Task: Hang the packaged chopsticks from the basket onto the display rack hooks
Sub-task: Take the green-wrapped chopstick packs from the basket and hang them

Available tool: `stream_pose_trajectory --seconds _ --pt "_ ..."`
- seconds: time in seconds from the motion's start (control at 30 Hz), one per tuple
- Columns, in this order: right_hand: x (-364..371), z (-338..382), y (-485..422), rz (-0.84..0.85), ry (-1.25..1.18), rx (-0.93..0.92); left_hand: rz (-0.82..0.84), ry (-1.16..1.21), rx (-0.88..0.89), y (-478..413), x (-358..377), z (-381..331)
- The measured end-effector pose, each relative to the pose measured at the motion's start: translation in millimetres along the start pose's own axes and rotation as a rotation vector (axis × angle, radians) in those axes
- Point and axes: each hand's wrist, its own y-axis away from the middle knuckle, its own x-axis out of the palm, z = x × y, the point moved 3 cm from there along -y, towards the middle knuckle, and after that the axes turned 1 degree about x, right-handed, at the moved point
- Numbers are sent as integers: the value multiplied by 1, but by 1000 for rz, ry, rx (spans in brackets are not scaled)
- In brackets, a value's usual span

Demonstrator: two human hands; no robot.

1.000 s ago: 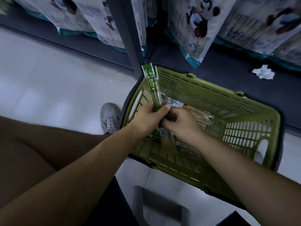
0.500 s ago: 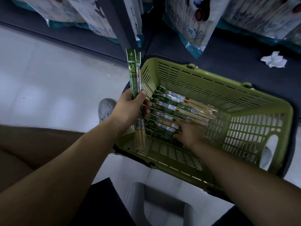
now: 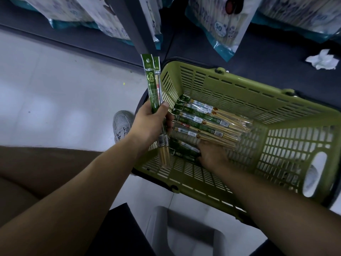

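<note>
A green plastic basket [image 3: 230, 85] stands on the floor and holds several packaged chopsticks [image 3: 201, 124] with green headers, lying in a heap. My left hand [image 3: 149, 124] grips two chopstick packs [image 3: 153, 85] upright at the basket's left rim, headers up. My right hand [image 3: 212, 154] is down inside the basket, fingers on a dark green pack [image 3: 182, 150] at the near side of the heap. Whether those fingers are closed round it is hidden by the back of the hand.
A dark shelf post [image 3: 136, 24] rises behind the held packs. Large white bags with teal edges [image 3: 221, 24] hang or lean above the basket. A crumpled white paper [image 3: 323, 60] lies on the dark base at right. My shoe [image 3: 121, 124] rests left of the basket.
My hands have parted: the left hand drew the packs left and up to the basket's rim. The right hand went down into the heap.
</note>
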Motion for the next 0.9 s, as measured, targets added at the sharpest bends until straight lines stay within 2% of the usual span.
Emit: stream_pose_trajectory --seconds 0.23,0.43,0.5,0.57,0.63,0.7,0.8,0.9 --pt "-29 -12 1 53 -379 44 -18 4 -12 2 1 -2" --pt "-90 12 25 -186 -902 -3 -57 -11 -66 6 6 1" --pt "-110 34 33 -269 -995 -48 -42 -9 -53 9 12 0" --pt "-123 58 41 -337 -1002 -146 9 96 -11 11 20 0" --pt "-132 77 48 -392 -898 -236 38 192 -1 12 23 -2" --pt "-136 85 51 -372 -811 -292 18 236 -29 11 22 -3" --pt "-135 80 51 -274 -695 -334 -61 155 -76 7 17 0" --pt "-129 73 53 -341 -664 -329 -66 120 -99 5 14 -2"
